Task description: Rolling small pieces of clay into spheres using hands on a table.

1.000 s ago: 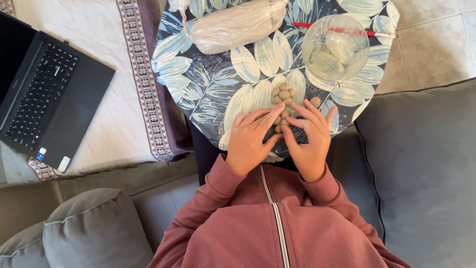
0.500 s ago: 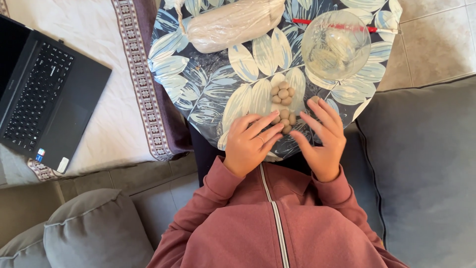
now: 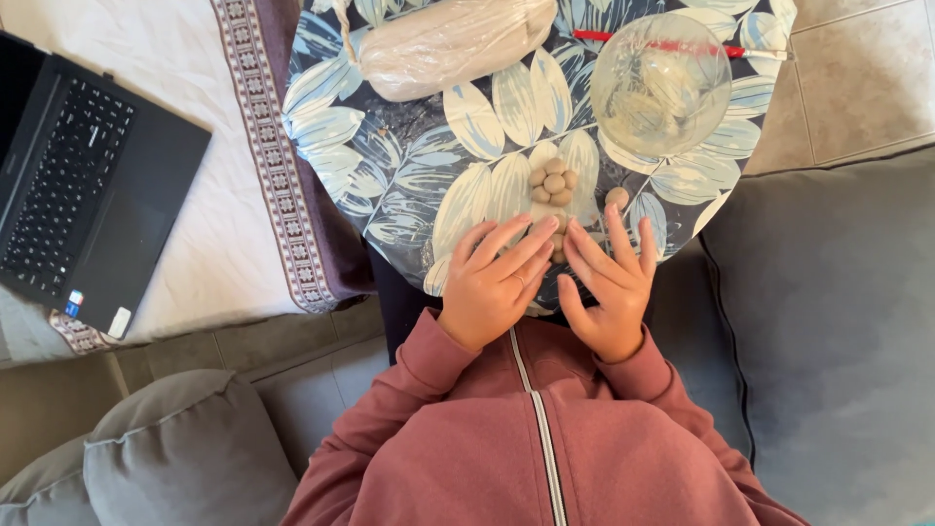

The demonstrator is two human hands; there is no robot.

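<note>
I am resting my left hand [image 3: 495, 282] and my right hand [image 3: 606, 287] side by side on the near edge of the round leaf-patterned tray [image 3: 409, 166] in my lap. The fingers [image 3: 516, 248] of both hands are lying loosely apart and flat, and their tips are meeting over a small dough ball [image 3: 557, 245] that is mostly hidden between them; I cannot tell whether they are actually pinching it.

Just beyond my fingertips, a cluster of small tan balls [image 3: 552, 182] is sitting near the middle of the tray, touching one another. One more ball [image 3: 617, 197] is lying apart, to the right of the cluster, just past my right fingers.

At the far edge of the tray a long pale dough roll in clear plastic wrap [image 3: 453, 44] is lying crosswise. At the far right edge a clear glass bowl [image 3: 660, 83] is standing, and a red stick [image 3: 672, 44] is running behind it.

Left of the tray, a black laptop [image 3: 88, 185] is lying open on a white cloth with a patterned border [image 3: 263, 166]. It is carrying a small white sticker and a small coloured one at its near corner. Grey cushions [image 3: 185, 453] are surrounding me.
</note>
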